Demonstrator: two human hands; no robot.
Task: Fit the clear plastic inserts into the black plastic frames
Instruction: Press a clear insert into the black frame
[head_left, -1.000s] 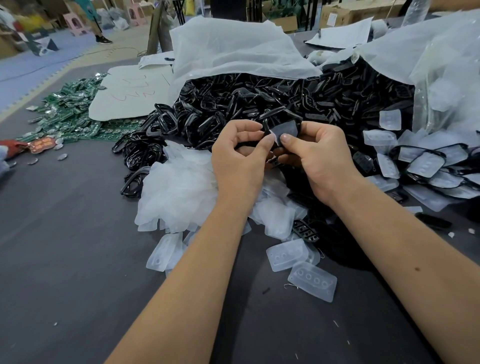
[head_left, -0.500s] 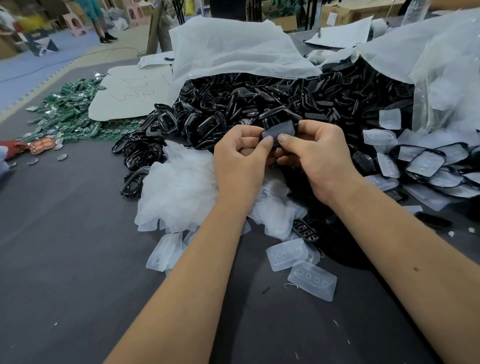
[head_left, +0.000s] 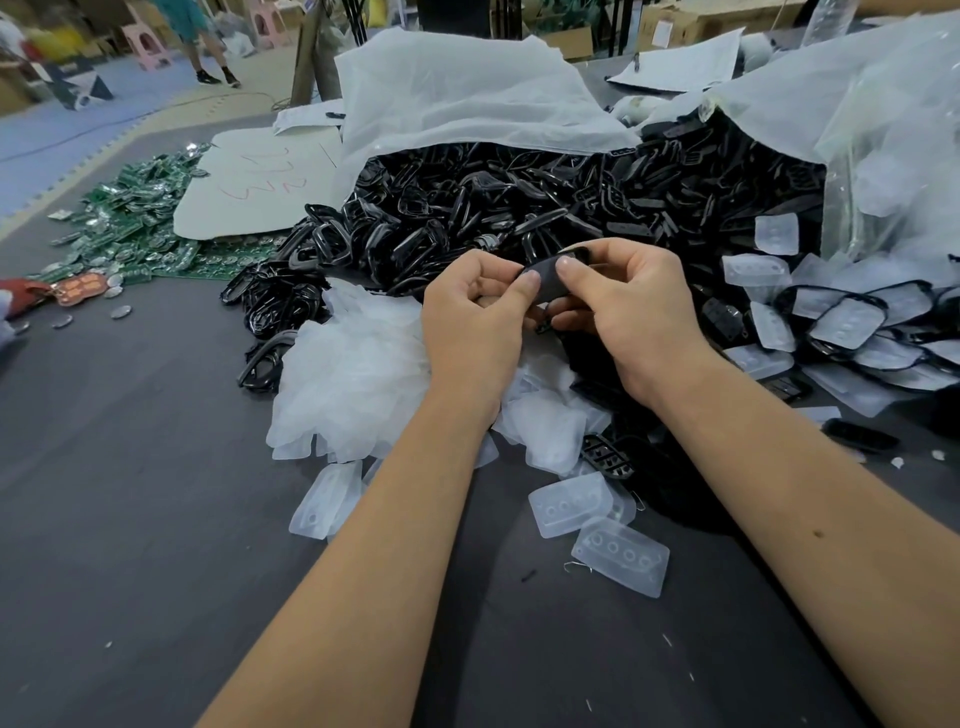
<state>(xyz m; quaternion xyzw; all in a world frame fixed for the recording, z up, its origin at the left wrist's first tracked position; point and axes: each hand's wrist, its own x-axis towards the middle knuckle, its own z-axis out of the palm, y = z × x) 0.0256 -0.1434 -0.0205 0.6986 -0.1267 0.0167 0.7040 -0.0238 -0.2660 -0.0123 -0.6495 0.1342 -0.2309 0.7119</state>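
My left hand (head_left: 475, 322) and my right hand (head_left: 631, 312) together pinch one small piece (head_left: 545, 283), a black frame with a clear insert in it, held above the table at centre. Both thumbs press on its upper face. Behind it lies a big heap of black plastic frames (head_left: 519, 208) spilling from a white bag. A pile of clear plastic inserts (head_left: 353, 379) sits just left of my hands, with loose clear inserts (head_left: 621, 558) nearer me. Frames with inserts fitted (head_left: 852, 325) lie at the right.
Dark grey table (head_left: 130, 493) stretches to the left and front. Green circuit boards (head_left: 140, 228) are heaped at far left beside a white sheet (head_left: 260, 192). A white bag (head_left: 457, 98) covers the black heap; a clear bag (head_left: 893, 156) stands at right. A person stands far back left.
The held piece has tilted and shifted slightly between my fingers; both thumbs have moved closer together on its face. My arms stay in place.
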